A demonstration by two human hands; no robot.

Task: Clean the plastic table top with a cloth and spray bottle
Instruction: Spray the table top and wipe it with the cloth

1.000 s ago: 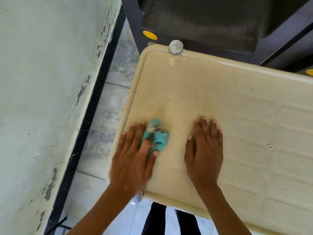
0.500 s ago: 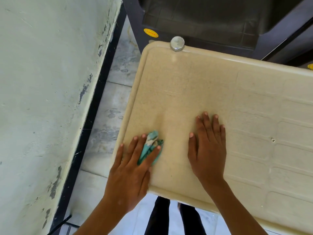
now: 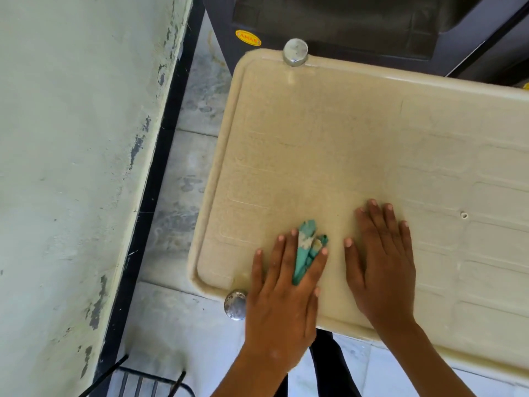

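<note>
Head view: left hand [image 3: 282, 296] flat, fingers spread, pressing the bunched teal cloth [image 3: 305, 250] onto the table top [image 3: 329, 133] near its near-left corner; right hand [image 3: 380, 267] flat beside it, fingers together, empty. We judge the narrow wad may slip out between fingers or off the rim. We see no container; spray bottle unseen.

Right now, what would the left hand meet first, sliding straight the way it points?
The left hand would probably cross bare table top, then meet its raised far rim near the metal knob.
</note>
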